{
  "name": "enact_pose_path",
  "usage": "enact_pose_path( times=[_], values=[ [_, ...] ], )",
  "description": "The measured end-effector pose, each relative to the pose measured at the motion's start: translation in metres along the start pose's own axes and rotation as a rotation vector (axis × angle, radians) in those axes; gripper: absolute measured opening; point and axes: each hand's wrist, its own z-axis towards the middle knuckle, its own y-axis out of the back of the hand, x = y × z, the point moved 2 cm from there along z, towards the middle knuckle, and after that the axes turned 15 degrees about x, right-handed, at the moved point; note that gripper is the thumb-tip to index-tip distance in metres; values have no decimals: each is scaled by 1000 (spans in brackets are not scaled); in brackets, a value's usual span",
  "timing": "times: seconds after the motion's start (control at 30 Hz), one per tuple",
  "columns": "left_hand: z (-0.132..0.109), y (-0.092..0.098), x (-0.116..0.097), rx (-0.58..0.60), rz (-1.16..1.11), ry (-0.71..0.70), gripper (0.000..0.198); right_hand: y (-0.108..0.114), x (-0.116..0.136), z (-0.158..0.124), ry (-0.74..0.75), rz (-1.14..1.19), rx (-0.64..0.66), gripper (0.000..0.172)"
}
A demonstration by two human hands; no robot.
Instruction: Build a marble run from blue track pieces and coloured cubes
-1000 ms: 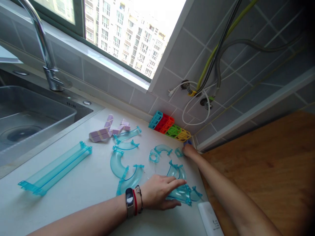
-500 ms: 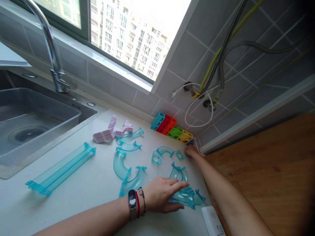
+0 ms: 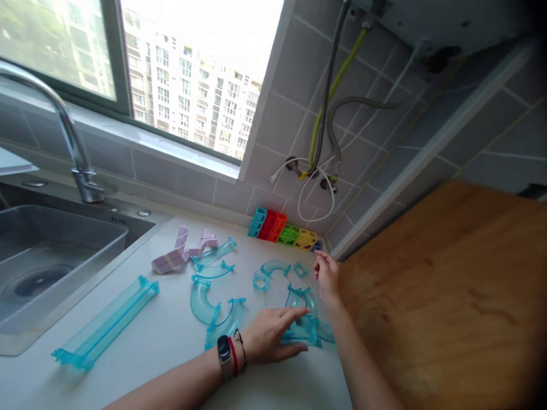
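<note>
My left hand (image 3: 273, 336) lies over clear blue toy track pieces (image 3: 302, 330), thumb and fingers apart, fingertips on or just above them. Close to the counter's right edge is my right hand (image 3: 327, 276), its fingers curled together with nothing visible in them. Just beyond its fingertips, a dark blue block (image 3: 316, 246) ends a row of coloured openwork blocks: yellow (image 3: 306, 239), green (image 3: 289, 234), red (image 3: 268, 225) and light blue (image 3: 257, 222). Between the hands and the row lie a small curved track (image 3: 276, 266) and square ring pieces (image 3: 261, 280).
Larger curved tracks (image 3: 203, 302) lie left of my left hand, and a long straight track (image 3: 106, 324) lies farther left. Lilac pieces (image 3: 171, 259) rest near the sink (image 3: 141, 229). A faucet (image 3: 88, 182) stands behind it. A white cable (image 3: 316, 219) hangs on the tiled wall.
My right hand has drawn back from the dark blue end block, and its curled fingers now show. The left hand stays over the track pieces. The camera view has shifted.
</note>
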Motion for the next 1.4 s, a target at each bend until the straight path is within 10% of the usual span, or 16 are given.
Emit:
enact_pose_path(
  times=[0.17,0.3,0.53,0.73,1.0,1.4],
  values=[
    [-3,8,-3,-217,-106,31,64,-28,1,-147,165,334,-174,32],
    [-5,22,-12,-242,-256,92,55,-48,-15,-224,253,366,-70,29],
    [-70,40,-50,-545,-957,507,47,-47,-23,-219,86,468,171,34],
    [-172,30,-84,-891,-916,789,58,-48,-9,-227,212,256,265,29],
    [-224,81,-96,-436,-173,1008,59,-51,-14,-230,254,111,314,32],
    [-176,116,-30,-74,495,1209,55,-57,-22,-229,282,86,311,33]
  ],
)
